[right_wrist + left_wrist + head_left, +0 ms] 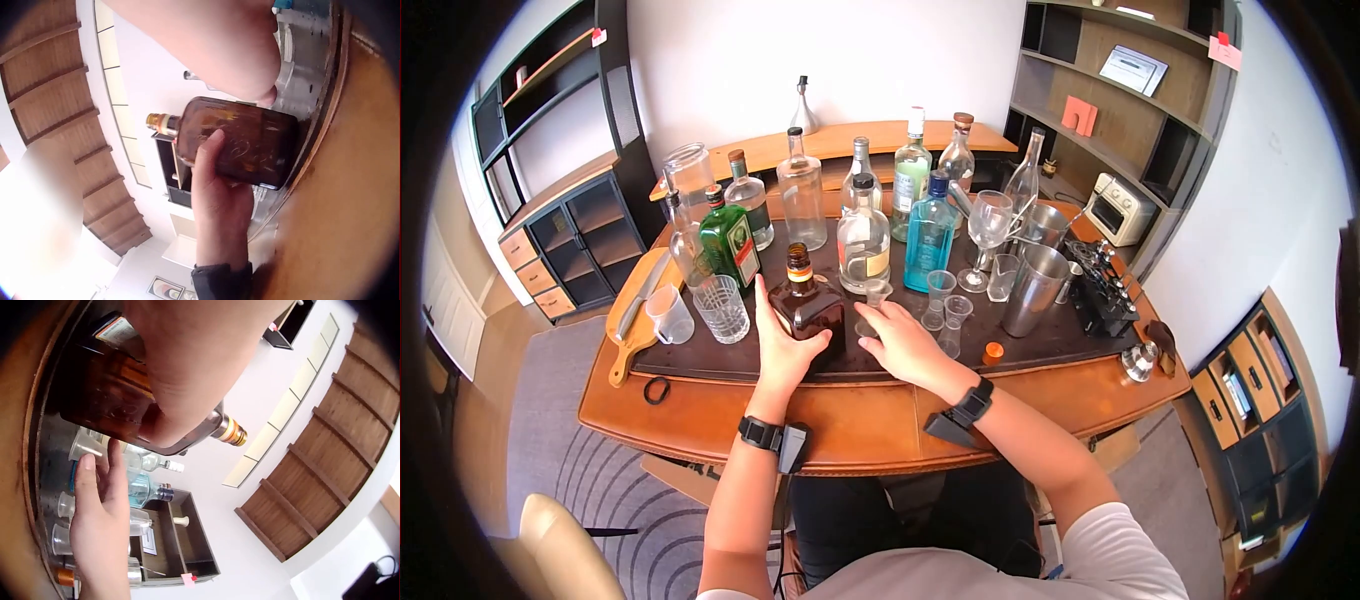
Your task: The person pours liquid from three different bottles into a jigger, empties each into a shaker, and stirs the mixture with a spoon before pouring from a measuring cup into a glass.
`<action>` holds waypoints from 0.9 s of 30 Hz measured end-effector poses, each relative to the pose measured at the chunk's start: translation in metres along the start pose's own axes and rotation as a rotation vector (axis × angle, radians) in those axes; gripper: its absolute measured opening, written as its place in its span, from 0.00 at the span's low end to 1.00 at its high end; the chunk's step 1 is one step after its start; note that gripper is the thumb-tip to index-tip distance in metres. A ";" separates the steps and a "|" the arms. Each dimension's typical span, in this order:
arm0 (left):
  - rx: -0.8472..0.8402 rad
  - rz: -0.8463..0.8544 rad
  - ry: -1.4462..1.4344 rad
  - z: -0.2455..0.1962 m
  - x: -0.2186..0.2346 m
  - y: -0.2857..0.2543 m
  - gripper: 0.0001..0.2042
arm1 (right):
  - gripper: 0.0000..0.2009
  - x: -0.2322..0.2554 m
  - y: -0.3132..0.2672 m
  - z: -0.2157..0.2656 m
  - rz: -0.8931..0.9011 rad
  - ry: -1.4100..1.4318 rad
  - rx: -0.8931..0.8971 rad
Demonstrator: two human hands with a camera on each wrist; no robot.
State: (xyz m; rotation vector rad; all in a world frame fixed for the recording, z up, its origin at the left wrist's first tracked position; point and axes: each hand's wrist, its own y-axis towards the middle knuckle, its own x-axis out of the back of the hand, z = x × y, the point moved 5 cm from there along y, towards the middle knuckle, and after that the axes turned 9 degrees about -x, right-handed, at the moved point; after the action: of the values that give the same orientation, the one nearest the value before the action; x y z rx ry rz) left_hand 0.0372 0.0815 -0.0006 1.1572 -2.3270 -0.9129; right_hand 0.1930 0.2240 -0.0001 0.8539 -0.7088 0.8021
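My left hand (785, 345) grips a square brown glass bottle (815, 315) by its side, thumb across the front face. The bottle stands upright on the dark desk top, its neck uncapped. Beside it, my right hand (905, 345) pinches a small clear double-ended jigger (87, 445) between thumb and fingers. Those fingers partly cover the jigger. In the right wrist view, the left thumb lies flat along the brown bottle (240, 140). Two more clear jiggers (940, 288) stand just right of the right hand, with an orange cap (993, 352) near them.
Behind the hands stand several bottles, including a green one (728, 240) and a blue one (930, 240). At left are a cut-glass tumbler (722, 310), a plastic measuring cup (670, 315) and a knife (642, 295) on a wooden board (622, 362). Metal shakers (1035, 290) stand at right.
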 end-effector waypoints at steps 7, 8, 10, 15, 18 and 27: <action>0.186 0.040 -0.122 0.004 -0.001 -0.001 0.60 | 0.20 0.044 -0.034 0.014 -0.052 0.303 -0.007; 0.159 0.074 -0.065 0.012 0.002 -0.002 0.60 | 0.20 0.043 -0.037 0.013 -0.049 0.325 0.001; 0.144 0.112 0.007 0.015 0.003 -0.003 0.58 | 0.21 0.037 -0.041 0.009 -0.021 0.342 -0.002; 0.130 0.047 0.171 -0.008 -0.001 -0.004 0.51 | 0.19 0.030 -0.044 0.001 -0.015 0.327 0.040; -0.073 0.058 0.474 -0.028 -0.005 -0.004 0.49 | 0.16 0.031 -0.049 0.004 -0.007 0.318 0.039; -0.572 -0.006 0.768 -0.053 -0.003 -0.004 0.45 | 0.14 0.056 -0.057 0.017 -0.216 0.140 0.185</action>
State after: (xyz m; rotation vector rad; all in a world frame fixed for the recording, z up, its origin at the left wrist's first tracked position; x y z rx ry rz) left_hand 0.0723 0.0625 0.0342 1.0136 -1.3366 -0.8496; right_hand 0.2653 0.2031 0.0317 1.0117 -0.4149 0.7319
